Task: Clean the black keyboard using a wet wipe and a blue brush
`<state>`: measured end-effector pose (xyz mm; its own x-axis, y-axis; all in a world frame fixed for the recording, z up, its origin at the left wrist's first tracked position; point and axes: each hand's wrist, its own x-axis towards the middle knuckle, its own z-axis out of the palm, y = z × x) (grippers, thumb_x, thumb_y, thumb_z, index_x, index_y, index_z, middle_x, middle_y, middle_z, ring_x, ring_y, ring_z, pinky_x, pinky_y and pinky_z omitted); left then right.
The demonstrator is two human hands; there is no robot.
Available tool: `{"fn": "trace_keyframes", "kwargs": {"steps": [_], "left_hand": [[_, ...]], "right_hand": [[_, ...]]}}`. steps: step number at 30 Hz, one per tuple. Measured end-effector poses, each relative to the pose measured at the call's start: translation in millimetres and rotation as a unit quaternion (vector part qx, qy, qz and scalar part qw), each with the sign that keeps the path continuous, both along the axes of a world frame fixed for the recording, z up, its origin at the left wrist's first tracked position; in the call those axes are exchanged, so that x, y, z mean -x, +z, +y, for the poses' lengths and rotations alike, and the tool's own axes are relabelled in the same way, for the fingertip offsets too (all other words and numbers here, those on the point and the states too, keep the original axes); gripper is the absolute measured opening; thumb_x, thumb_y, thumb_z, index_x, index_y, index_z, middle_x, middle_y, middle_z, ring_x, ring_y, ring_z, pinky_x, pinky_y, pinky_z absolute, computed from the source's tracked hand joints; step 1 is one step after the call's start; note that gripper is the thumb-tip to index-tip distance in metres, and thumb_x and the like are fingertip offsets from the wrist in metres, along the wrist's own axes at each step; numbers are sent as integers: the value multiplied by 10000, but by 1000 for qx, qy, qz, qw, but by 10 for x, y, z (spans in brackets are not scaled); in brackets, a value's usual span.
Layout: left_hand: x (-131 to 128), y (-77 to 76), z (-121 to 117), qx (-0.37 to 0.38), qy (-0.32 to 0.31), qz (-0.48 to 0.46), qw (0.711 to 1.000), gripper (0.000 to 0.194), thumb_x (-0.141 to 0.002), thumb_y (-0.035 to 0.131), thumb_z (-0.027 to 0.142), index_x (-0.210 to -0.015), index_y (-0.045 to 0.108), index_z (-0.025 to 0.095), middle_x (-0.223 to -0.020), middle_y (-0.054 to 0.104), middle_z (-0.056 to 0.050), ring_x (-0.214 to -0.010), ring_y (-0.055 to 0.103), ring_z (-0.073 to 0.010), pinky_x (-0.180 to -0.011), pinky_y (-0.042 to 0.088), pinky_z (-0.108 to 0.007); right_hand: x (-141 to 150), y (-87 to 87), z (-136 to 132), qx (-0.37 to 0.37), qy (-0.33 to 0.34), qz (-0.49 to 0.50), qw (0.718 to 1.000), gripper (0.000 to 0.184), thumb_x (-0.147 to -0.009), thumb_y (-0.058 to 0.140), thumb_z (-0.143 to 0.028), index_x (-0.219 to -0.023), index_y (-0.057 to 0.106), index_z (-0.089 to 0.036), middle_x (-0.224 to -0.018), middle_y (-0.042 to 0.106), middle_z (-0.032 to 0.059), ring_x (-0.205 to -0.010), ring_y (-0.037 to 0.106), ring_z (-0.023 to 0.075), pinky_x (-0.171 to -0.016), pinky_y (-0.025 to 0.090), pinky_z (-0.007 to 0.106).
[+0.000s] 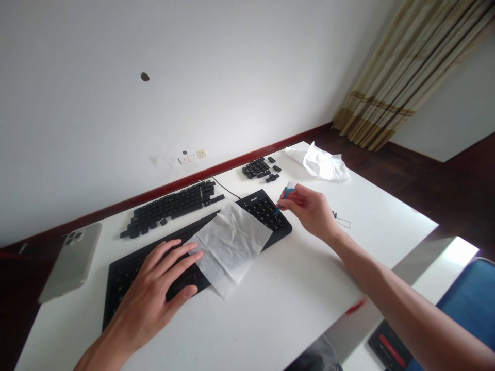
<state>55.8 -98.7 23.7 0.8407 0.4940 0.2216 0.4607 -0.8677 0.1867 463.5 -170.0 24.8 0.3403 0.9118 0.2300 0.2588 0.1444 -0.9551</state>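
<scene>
A black keyboard (150, 253) with its keycaps off lies slanted across the white table. A white tissue (235, 242) is spread over its middle. My left hand (154, 288) rests on the keyboard's left part, fingers spread, fingertips at the tissue's edge. At the number pad, my right hand (305, 206) pinches a small blue brush (288, 192), its white bristles upward and its blue end down at the sockets. Loose black keycaps (176, 203) lie in rows behind the keyboard. A smaller group of keycaps (256, 168) sits farther right.
A phone (75, 260) lies at the table's left edge. Crumpled white tissue (323, 164) is at the back right, and a small wire tool (343, 221) lies beside my right wrist. The keyboard cable (226, 188) runs towards the wall. A blue seat (469, 299) stands at the right.
</scene>
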Motion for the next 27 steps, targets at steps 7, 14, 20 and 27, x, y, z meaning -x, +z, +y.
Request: {"fn": "trace_keyframes", "kwargs": {"steps": [7, 14, 20, 27], "left_hand": [[-4, -27, -33, 53, 21, -38, 998, 581, -989, 583, 594, -1534, 567, 393, -1539, 600, -42, -1438, 494, -362, -1175, 463, -537], [16, -48, -32, 64, 14, -34, 997, 591, -992, 607, 553, -1558, 529, 401, -1581, 558, -21, -1474, 442, -358, -1195, 429, -533], [23, -47, -24, 61, 8, -26, 998, 596, -984, 627, 536, -1557, 527, 407, -1588, 551, -10, -1478, 440, -356, -1190, 436, -526], [3, -39, -35, 69, 20, -40, 997, 559, -994, 606, 556, -1529, 563, 400, -1570, 571, -7, -1469, 455, -350, -1190, 439, -513]], "right_hand": [[-10, -8, -35, 13, -26, -62, 998, 341, -890, 792, -515, -879, 660, -200, -876, 775, 60, -785, 776, 246, -765, 671, 399], [38, -27, -44, 8, -34, -125, 991, 356, -917, 766, -484, -780, 575, -216, -896, 786, 68, -768, 771, 240, -729, 670, 394], [43, 9, -90, -28, -46, -137, 989, 308, -915, 781, -430, -786, 602, -214, -898, 791, 71, -786, 777, 245, -743, 683, 400], [16, -24, -90, 3, -21, -152, 988, 225, -934, 761, -410, -921, 683, -199, -847, 778, 56, -759, 774, 235, -737, 677, 381]]}}
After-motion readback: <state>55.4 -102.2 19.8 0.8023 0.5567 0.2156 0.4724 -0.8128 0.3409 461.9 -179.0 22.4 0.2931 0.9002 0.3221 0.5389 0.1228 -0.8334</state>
